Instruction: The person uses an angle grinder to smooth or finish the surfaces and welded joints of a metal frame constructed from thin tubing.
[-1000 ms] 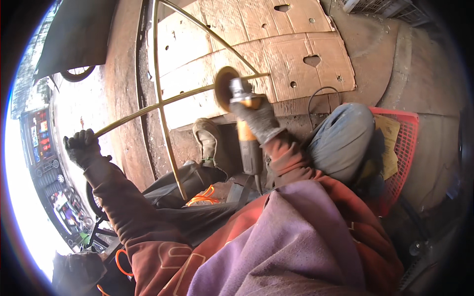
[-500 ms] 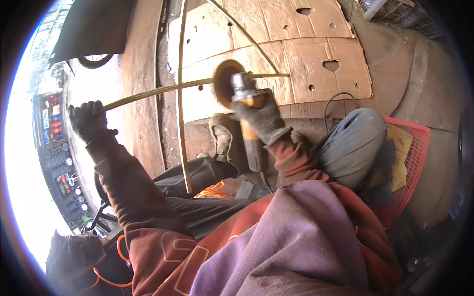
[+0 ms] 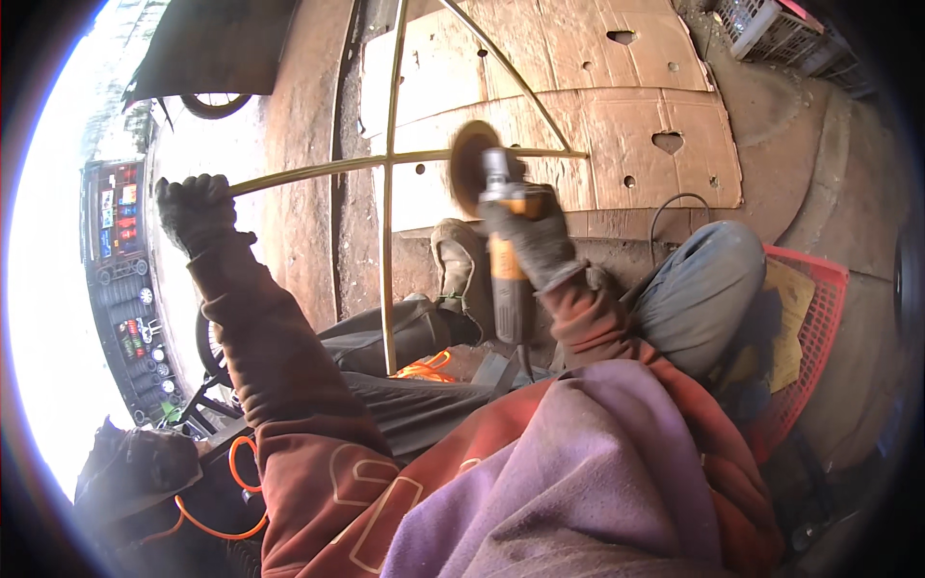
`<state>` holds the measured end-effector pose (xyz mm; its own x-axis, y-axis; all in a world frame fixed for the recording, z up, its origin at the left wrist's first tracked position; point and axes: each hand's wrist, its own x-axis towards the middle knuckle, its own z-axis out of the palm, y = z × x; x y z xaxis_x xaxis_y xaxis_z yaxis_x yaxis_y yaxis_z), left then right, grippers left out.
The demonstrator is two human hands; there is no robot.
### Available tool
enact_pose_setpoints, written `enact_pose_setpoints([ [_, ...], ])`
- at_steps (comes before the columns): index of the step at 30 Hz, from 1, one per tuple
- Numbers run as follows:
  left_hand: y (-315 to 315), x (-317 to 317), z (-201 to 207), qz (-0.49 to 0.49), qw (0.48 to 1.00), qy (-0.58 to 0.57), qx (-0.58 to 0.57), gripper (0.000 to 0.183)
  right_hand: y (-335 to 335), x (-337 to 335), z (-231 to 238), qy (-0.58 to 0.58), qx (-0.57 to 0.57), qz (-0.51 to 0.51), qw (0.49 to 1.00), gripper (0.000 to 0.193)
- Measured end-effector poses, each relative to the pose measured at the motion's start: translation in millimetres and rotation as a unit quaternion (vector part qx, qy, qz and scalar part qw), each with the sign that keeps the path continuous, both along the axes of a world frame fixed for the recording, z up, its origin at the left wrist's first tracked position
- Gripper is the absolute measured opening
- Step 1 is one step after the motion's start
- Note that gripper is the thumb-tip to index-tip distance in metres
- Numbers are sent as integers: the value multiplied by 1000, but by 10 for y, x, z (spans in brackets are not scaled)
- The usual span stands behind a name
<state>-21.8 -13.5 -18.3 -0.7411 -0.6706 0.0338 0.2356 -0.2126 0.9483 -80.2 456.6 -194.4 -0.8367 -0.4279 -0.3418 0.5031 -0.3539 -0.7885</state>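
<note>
- Metal frame (image 3: 389, 160), seemingly joined: our left hand (image 3: 198, 212) gripped its left end.
- Right hand (image 3: 541, 233) gripped grinder (image 3: 511, 294).
- Grinding seemed underway; what remained, we couldn't tell.

The grinder (image 3: 505, 258) is yellow and dark grey, the disc (image 3: 470, 169) at twelve o'clock brown. The frame (image 3: 328, 168) is brassy gold, the cardboard (image 3: 602, 116) tan. The left glove (image 3: 199, 214) is dark grey, the right glove (image 3: 533, 231) grey. The sweatshirt (image 3: 313, 433) is rusty red with pale outlines, the cloth (image 3: 597, 472) purple, the crate (image 3: 817, 356) at three red-meshed, the cable (image 3: 421, 370) at seven orange.
</note>
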Motion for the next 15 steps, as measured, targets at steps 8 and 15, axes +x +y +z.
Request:
enact_pose_setpoints([
  [8, -169, 245, -74, -3, 1000, 11, 14, 50, 49, 0, 113, -3, -1, 35, 999, 19],
  [15, -188, 250, -204, -5, 1000, -2, -5, 48, 50, -52, 83, -28, -10, 48, 998, 25],
])
